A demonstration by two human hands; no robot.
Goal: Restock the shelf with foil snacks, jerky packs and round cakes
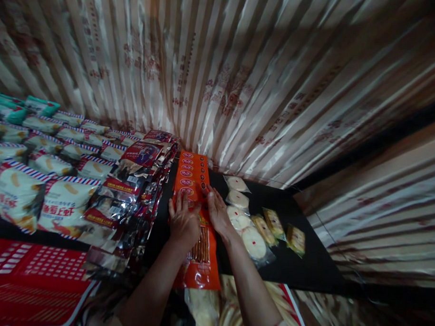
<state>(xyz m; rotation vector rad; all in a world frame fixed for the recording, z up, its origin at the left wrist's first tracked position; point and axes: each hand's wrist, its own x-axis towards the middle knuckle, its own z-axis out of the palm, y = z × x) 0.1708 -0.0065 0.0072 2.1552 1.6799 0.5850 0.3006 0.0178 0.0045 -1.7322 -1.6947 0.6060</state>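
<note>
A row of overlapping orange snack packets (pixel 196 271) runs up the black table from its front edge, the nearest one showing brown sticks through a clear window. My left hand (pixel 184 221) lies on the packets with its fingers spread. Along their right side rests my right hand (pixel 218 211), fingers stretched out and touching the orange wrapping. Neither hand grips anything that I can see. Parts of the middle packets are hidden under both hands.
Dark red and silver packets (pixel 116 190) are stacked left of the orange ones, beside rows of white snack bags (pixel 66 203). Round white cakes (pixel 253 242) and yellow packets (pixel 295 240) lie right. Red baskets (pixel 38 290) stand in front; a striped curtain (pixel 213 77) hangs behind.
</note>
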